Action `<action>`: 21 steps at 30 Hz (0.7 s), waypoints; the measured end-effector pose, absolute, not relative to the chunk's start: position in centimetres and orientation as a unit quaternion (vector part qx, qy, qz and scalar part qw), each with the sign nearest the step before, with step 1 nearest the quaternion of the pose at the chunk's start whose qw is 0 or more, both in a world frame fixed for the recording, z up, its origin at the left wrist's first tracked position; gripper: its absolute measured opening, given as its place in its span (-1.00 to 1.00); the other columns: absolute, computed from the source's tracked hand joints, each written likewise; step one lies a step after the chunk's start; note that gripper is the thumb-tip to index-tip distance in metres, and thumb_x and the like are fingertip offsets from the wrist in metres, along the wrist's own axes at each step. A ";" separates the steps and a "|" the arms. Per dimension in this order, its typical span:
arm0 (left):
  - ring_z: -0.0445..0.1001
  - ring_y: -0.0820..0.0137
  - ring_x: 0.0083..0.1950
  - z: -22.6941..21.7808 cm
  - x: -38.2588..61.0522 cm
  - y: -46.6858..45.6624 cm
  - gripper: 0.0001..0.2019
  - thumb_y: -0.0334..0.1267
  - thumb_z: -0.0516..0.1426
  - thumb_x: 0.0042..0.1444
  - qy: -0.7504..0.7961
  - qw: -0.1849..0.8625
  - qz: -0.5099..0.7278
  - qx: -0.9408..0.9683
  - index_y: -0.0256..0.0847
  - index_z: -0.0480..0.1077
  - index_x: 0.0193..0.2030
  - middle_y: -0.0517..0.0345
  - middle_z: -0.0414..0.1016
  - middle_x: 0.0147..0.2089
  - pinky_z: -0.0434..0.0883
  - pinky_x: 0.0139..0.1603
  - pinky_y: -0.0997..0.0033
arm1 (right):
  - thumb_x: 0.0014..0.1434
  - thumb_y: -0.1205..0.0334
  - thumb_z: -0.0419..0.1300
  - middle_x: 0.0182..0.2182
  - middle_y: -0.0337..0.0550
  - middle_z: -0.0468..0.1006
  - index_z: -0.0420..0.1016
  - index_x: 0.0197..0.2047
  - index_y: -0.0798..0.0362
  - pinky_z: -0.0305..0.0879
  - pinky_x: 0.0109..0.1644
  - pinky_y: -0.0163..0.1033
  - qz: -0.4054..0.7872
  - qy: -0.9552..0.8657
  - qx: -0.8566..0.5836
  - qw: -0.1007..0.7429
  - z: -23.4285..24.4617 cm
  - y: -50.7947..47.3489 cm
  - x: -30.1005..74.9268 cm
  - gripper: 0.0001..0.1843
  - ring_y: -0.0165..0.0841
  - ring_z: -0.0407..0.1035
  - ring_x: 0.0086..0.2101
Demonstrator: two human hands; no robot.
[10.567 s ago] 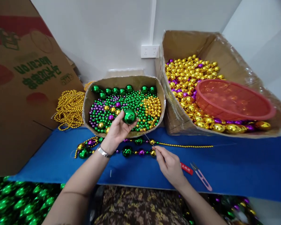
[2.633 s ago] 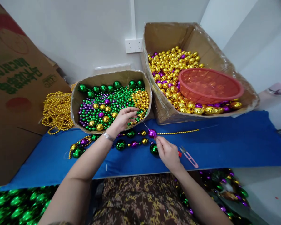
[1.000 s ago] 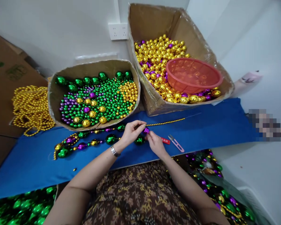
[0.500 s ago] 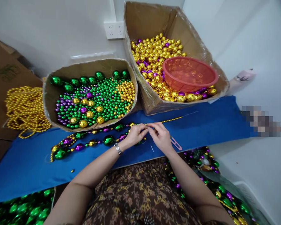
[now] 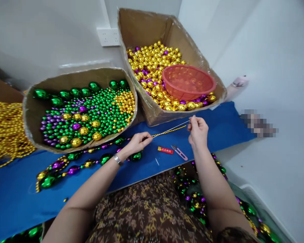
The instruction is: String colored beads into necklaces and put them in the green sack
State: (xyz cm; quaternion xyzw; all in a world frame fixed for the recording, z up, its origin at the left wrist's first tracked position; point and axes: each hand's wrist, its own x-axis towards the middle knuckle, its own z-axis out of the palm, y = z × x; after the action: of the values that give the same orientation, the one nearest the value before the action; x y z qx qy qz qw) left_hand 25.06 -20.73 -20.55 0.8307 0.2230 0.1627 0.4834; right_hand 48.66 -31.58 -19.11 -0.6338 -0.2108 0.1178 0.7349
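Note:
A thin pale thread [image 5: 171, 129] is stretched between my two hands above the blue cloth. My left hand [image 5: 140, 141] pinches its near end, and my right hand [image 5: 199, 130] pinches it at the far end, higher and to the right. Just below the thread runs a string of small gold beads [image 5: 177, 128]. A strand of large green, purple and gold beads [image 5: 88, 164] lies left of and beneath my left hand. Between my hands, nearer to me, rest a red lighter [image 5: 165, 150], pink thread snips [image 5: 179, 153] and a small white stick [image 5: 157, 162].
Behind my hands stand a carton of mixed beads [image 5: 27, 118] and a taller carton [image 5: 152, 118] of gold and purple beads, with a red plastic basket [image 5: 188, 88] in it. Gold bead strings [image 5: 8, 130] hang at left. A blue cloth [image 5: 219, 125] covers the table.
My hands were together and have moved apart, drawing the thread taut; my right hand went right and up. The lighter, hidden before, now shows. The view has shifted right.

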 end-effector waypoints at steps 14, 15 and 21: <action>0.43 0.38 -0.34 -18.4 23.0 -19.3 -0.75 -0.09 0.25 0.04 0.234 0.712 0.208 0.629 -0.26 0.45 -0.43 0.16 0.42 -0.53 0.36 -0.23 0.42 | 0.15 -0.16 0.10 -0.59 -0.44 0.24 0.21 -0.40 0.01 0.06 -0.66 -0.46 0.087 -0.033 -0.758 0.646 -24.0 -35.2 58.2 -0.60 -0.59 0.13 -0.68; 0.46 0.36 -0.30 -18.0 23.1 -19.4 -0.76 -0.11 0.27 0.03 0.228 0.729 0.218 0.607 -0.25 0.45 -0.44 0.15 0.42 -0.54 0.37 -0.17 0.40 | 0.15 -0.14 0.12 -0.60 -0.44 0.25 0.22 -0.41 0.02 0.06 -0.66 -0.46 0.103 -0.038 -0.769 0.630 -24.2 -35.3 58.3 -0.61 -0.59 0.13 -0.69; 0.45 0.41 -0.36 -14.7 23.6 -19.5 -0.80 -0.16 0.29 0.03 0.179 0.795 0.241 0.527 -0.27 0.47 -0.38 0.19 0.39 -0.55 0.41 -0.11 0.33 | 0.24 0.03 0.09 -0.63 -0.39 0.30 0.28 -0.42 0.06 0.11 -0.66 -0.46 0.178 -0.092 -0.840 0.503 -25.4 -35.7 58.5 -0.70 -0.58 0.14 -0.72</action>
State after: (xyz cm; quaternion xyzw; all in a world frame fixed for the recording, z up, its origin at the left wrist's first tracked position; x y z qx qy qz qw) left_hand 23.56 -19.49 -14.67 0.5273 0.1786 0.2415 0.7948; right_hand 58.47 -35.70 -25.42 -0.8405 -0.0925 0.1784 0.5032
